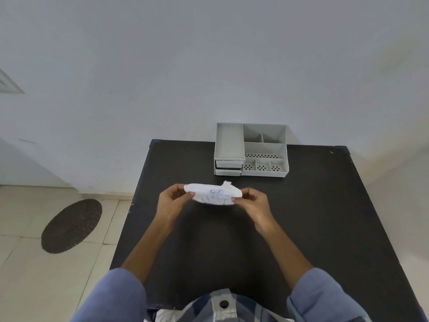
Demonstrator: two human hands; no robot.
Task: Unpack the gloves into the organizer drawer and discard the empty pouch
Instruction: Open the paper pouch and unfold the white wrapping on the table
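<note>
A white plastic pouch (212, 194) with blue print hangs above the middle of the black table (325, 217). My left hand (173, 201) pinches its left end and my right hand (254, 202) pinches its right end. A crumpled white tip sticks up from the pouch's top right. The gloves themselves are hidden inside it. Behind the pouch stands the grey organizer (251, 149) at the table's far edge, against the wall. Its small drawers (228, 168) sit stacked at its front left, the middle one looking slightly pulled out.
The organizer's top has open compartments, some with perforated floors. A white wall rises right behind the table. Left of the table is tiled floor with a dark oval mat (70, 226). My blue sleeves and checked shirt fill the bottom of the view.
</note>
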